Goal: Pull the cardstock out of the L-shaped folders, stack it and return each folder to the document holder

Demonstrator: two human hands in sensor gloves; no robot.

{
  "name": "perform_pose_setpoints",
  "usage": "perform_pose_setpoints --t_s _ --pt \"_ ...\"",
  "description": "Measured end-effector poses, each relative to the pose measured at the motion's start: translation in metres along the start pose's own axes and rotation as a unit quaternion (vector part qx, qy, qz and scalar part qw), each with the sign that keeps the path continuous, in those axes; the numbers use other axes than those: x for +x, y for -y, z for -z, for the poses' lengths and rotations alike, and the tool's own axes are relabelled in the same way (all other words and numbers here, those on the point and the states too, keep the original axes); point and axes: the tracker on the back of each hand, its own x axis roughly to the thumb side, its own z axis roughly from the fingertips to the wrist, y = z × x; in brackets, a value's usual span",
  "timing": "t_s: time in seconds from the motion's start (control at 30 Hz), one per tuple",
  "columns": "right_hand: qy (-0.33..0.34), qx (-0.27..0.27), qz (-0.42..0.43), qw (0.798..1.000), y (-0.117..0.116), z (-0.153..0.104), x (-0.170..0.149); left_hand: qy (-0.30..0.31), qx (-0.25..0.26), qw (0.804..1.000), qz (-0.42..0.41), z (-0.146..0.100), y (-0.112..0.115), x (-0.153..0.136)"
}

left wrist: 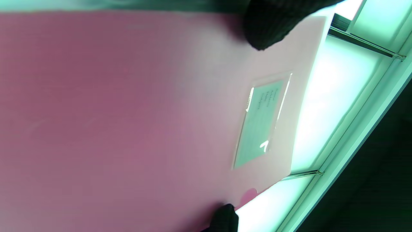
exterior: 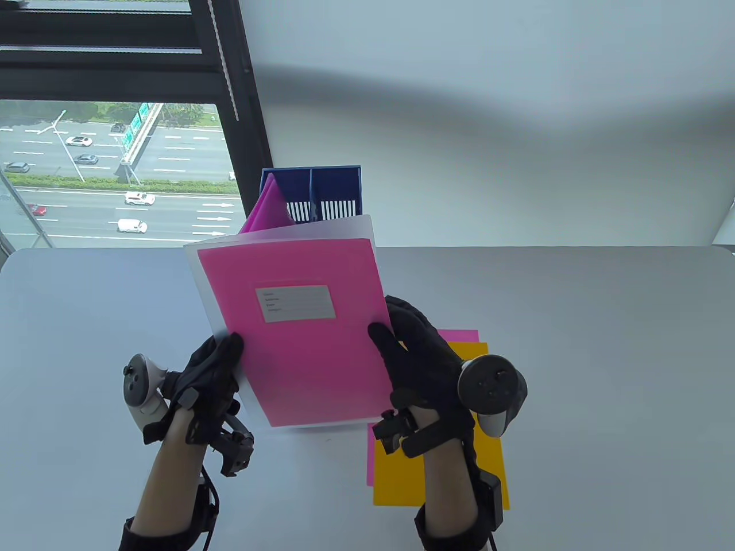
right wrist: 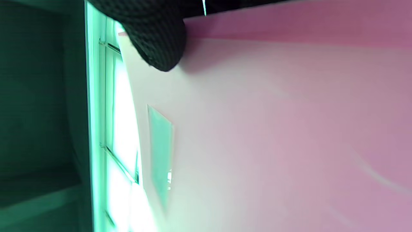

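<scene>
A translucent L-shaped folder point(exterior: 293, 327) with pink cardstock inside and a grey label point(exterior: 295, 303) is held up above the table, tilted. My left hand point(exterior: 215, 361) pinches its left edge, thumb on the front. My right hand point(exterior: 405, 350) pinches its right edge the same way. The left wrist view shows the folder point(left wrist: 145, 112) filling the frame with a gloved fingertip point(left wrist: 267, 29) on it. In the right wrist view the folder point(right wrist: 257, 129) fills the frame too, a fingertip point(right wrist: 157, 42) on its edge. The blue document holder point(exterior: 321, 192) stands behind, another pink folder point(exterior: 265, 212) leaning in it.
On the table under my right wrist lies an orange cardstock sheet point(exterior: 488, 465) on top of a pink one point(exterior: 459, 334). The white table point(exterior: 603, 373) ends at a wall behind; a window point(exterior: 115, 166) is at the far left.
</scene>
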Motion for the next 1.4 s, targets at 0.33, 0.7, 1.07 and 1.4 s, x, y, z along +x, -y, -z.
perform_pose_setpoints --t_s 0.33,0.7,1.07,1.4 --pt "-0.051 0.159 0.225 0.96 -0.002 0.003 -0.014 0.009 -0.03 0.999 -0.006 0.002 -0.001 0.0" --pt "-0.065 0.141 0.115 0.981 -0.001 0.006 -0.008 0.005 -0.015 1.0 0.004 0.001 -0.003 0.002" --pt "-0.039 0.062 -0.048 0.996 -0.005 0.0 0.014 -0.004 0.001 1.0 0.009 0.0 -0.005 -0.002" --pt "-0.018 0.062 -0.094 0.993 -0.009 -0.002 0.021 0.013 0.004 0.999 0.029 0.0 -0.006 0.003"
